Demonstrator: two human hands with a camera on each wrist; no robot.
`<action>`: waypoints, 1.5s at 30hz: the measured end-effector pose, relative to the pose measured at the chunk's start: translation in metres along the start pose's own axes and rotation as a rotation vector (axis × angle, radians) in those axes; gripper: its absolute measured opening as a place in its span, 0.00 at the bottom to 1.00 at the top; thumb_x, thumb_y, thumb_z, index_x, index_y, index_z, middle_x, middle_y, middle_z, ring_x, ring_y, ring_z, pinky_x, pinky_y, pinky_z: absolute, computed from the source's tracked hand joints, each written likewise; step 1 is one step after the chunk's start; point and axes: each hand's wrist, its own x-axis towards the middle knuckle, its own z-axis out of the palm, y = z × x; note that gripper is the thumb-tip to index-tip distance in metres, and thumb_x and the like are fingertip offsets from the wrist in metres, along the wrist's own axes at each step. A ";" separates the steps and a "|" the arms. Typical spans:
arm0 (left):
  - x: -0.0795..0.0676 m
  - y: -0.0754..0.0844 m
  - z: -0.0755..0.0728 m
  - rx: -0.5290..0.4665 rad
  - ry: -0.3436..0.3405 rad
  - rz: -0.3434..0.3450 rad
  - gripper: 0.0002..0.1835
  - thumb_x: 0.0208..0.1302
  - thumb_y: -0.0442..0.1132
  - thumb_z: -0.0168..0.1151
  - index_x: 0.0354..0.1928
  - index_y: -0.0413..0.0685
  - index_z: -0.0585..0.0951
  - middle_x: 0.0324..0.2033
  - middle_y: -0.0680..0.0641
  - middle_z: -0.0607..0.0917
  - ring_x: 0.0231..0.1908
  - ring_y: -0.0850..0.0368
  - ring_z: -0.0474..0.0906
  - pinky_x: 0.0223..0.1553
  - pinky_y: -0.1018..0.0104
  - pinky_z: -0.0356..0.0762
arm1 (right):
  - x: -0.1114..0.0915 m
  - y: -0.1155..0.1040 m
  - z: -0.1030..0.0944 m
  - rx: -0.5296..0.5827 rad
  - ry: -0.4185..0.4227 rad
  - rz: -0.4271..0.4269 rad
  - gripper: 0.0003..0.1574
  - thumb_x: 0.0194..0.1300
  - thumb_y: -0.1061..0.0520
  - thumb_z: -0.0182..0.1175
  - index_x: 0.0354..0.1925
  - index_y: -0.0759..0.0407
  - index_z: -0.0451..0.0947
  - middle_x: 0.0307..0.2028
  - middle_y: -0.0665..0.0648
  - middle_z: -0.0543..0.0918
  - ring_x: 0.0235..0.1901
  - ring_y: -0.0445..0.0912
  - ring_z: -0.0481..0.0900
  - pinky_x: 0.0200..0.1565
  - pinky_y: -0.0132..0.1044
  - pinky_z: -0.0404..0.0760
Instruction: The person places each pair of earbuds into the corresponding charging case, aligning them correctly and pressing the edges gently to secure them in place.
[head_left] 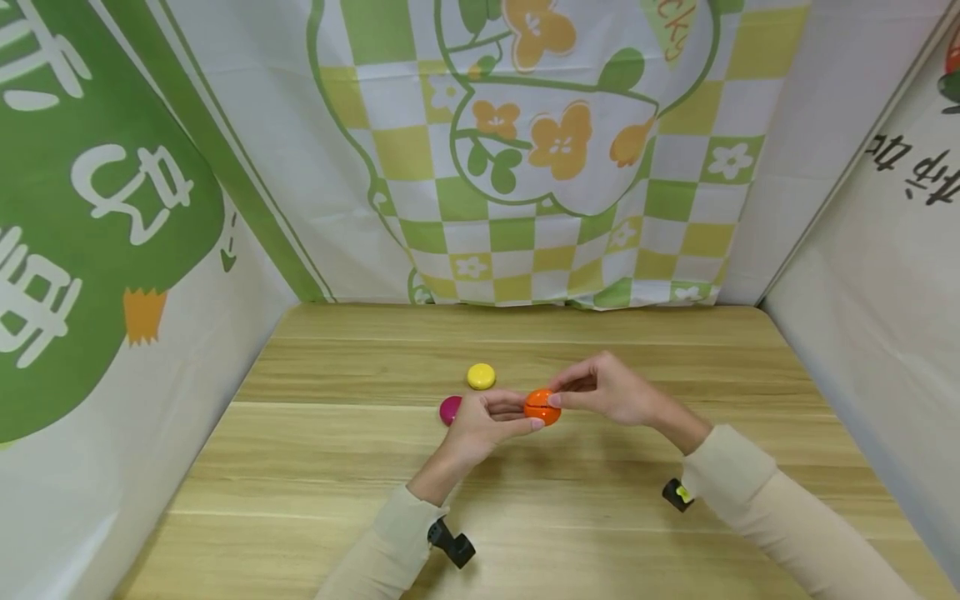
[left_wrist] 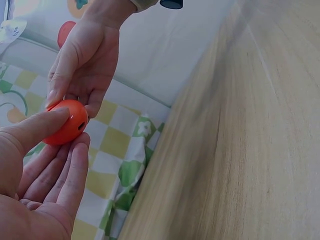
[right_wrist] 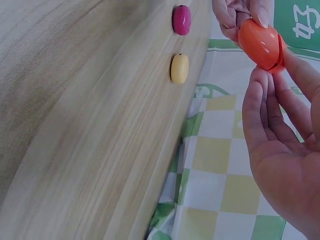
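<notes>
A glossy orange castanet (head_left: pixel 542 407), two rounded halves with a dark gap between them, is held above the table between both hands. My left hand (head_left: pixel 480 427) pinches it from the left, thumb on one face and fingers beneath in the left wrist view. From the other side, my right hand (head_left: pixel 621 393) grips its edge with thumb and fingertips. The right wrist view shows the gap between the orange halves (right_wrist: pixel 260 44) near the right thumb. Behind the left hand lie a magenta castanet (head_left: pixel 450 410), partly covered in the head view, and a yellow castanet (head_left: pixel 481 376).
The wooden table (head_left: pixel 360 475) runs to a checked green and yellow cloth (head_left: pixel 525 258) at the back. Printed cloth walls (head_left: pixel 97 250) close in both sides. A black wrist camera (head_left: pixel 453 546) projects below the left sleeve.
</notes>
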 end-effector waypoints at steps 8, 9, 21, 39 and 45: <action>0.000 -0.004 0.004 0.011 0.015 -0.004 0.18 0.61 0.39 0.80 0.52 0.43 0.89 0.50 0.42 0.92 0.50 0.50 0.91 0.55 0.60 0.89 | -0.003 0.002 0.003 -0.029 0.013 -0.040 0.13 0.71 0.57 0.70 0.51 0.63 0.89 0.47 0.61 0.92 0.40 0.44 0.90 0.45 0.45 0.92; 0.000 -0.005 0.004 0.010 0.015 -0.002 0.18 0.61 0.39 0.80 0.52 0.43 0.89 0.51 0.42 0.92 0.50 0.50 0.91 0.55 0.60 0.89 | -0.003 0.003 0.003 -0.029 0.014 -0.046 0.13 0.71 0.58 0.70 0.51 0.63 0.89 0.47 0.61 0.92 0.41 0.44 0.90 0.46 0.44 0.92; 0.007 -0.011 0.008 0.066 0.070 0.032 0.19 0.62 0.40 0.79 0.52 0.42 0.89 0.50 0.40 0.92 0.50 0.48 0.91 0.54 0.61 0.90 | 0.002 0.009 0.002 -0.108 0.034 -0.054 0.12 0.73 0.57 0.69 0.51 0.62 0.89 0.46 0.60 0.92 0.39 0.44 0.90 0.42 0.33 0.90; 0.018 -0.014 0.017 0.457 0.200 0.071 0.11 0.61 0.38 0.80 0.42 0.40 0.90 0.38 0.42 0.93 0.36 0.54 0.91 0.38 0.68 0.90 | 0.017 0.046 0.008 -0.116 0.028 -0.007 0.11 0.73 0.62 0.67 0.50 0.67 0.89 0.45 0.65 0.92 0.42 0.50 0.90 0.43 0.39 0.91; 0.021 -0.015 0.019 0.568 0.192 0.022 0.08 0.61 0.38 0.79 0.38 0.42 0.90 0.35 0.44 0.93 0.33 0.59 0.88 0.33 0.71 0.87 | 0.023 0.056 0.014 -0.119 0.019 0.025 0.11 0.73 0.63 0.66 0.49 0.67 0.89 0.45 0.63 0.93 0.42 0.41 0.87 0.45 0.29 0.87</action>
